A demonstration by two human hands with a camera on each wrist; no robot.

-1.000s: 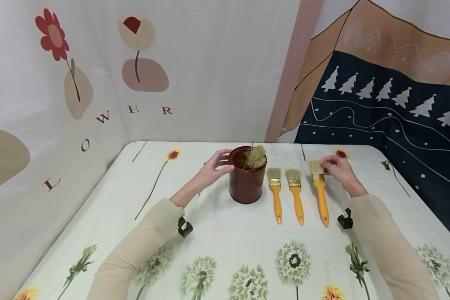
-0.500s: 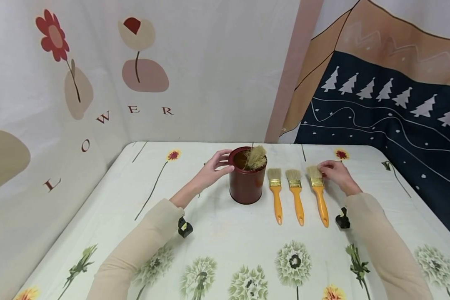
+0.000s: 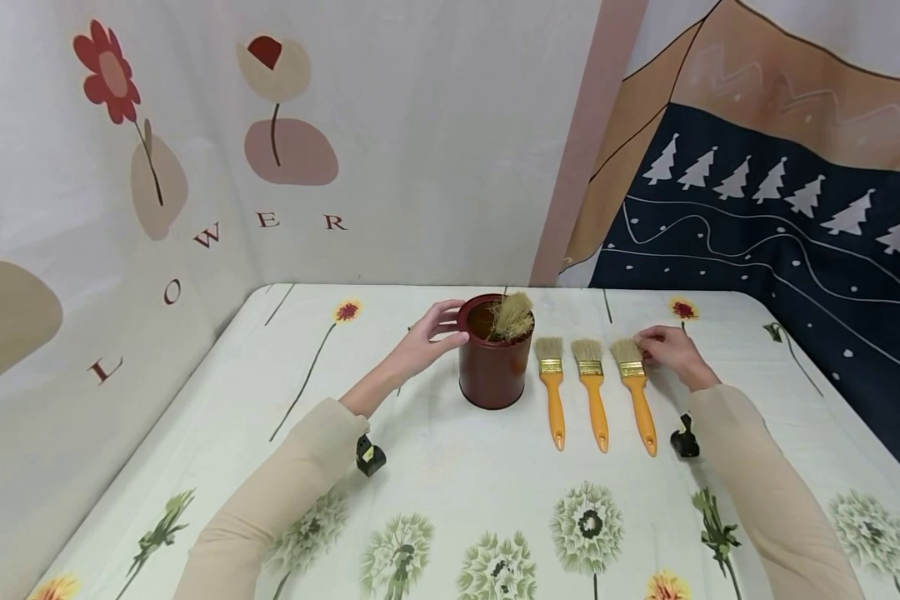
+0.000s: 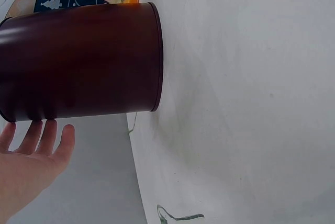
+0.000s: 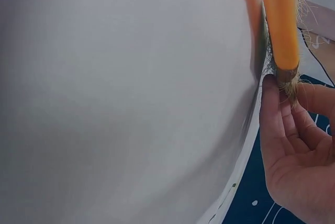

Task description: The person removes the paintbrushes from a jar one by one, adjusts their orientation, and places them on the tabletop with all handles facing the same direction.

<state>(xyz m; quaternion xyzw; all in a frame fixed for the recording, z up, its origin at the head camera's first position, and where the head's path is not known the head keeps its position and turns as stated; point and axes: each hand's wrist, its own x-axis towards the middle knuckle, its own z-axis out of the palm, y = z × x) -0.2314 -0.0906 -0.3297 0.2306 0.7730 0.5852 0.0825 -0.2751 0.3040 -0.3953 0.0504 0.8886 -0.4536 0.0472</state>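
Note:
A dark red cylindrical can [image 3: 492, 371] stands upright near the back of the table, with a tuft of straw-coloured fibres [image 3: 513, 317] sticking out of its top. My left hand [image 3: 425, 337] is at the can's left side; in the left wrist view its fingertips [image 4: 49, 124] touch the wall. To the right of the can lie three paintbrushes with orange handles, bristles pointing away: a left one [image 3: 552, 392], a middle one [image 3: 592, 392] and a right one [image 3: 636, 396]. My right hand [image 3: 671, 350] pinches the right paintbrush by its bristle end.
A white flower-print cloth [image 3: 450, 492] covers the table. Behind it hang a pale printed cloth [image 3: 435, 150] and, at the right, a dark one with white trees [image 3: 720, 225]. Each wrist carries a small black device [image 3: 370, 456].
My right hand has drawn the right paintbrush's bristle end a little toward me and to the left, closer to the other brushes. The left hand and the can have stayed in place.

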